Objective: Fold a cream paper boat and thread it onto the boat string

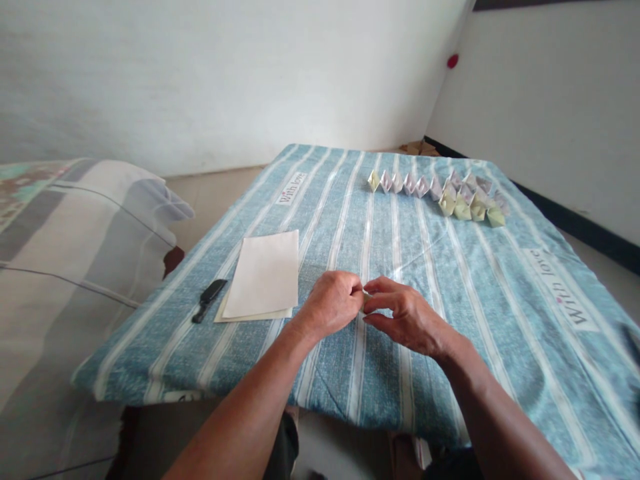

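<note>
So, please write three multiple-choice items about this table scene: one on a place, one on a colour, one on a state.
1. Where does the small black comb-like tool lie?
A. just left of the stack of pale paper sheets
B. among the folded pieces
C. under the hands

2. What colour is the striped cloth over the table?
A. red
B. blue-green with white stripes
C. plain black

3. What are the left hand and right hand doing?
A. resting flat and apart
B. pinching a small pale piece of paper between their fingertips
C. lifting the row of small folded paper pieces

Answers: 1 A, the tool sits beside the sheets' left edge. 2 B, the stripes run along the cloth. 3 B, the fingertips meet on the piece, while the folded row lies far off.
</note>
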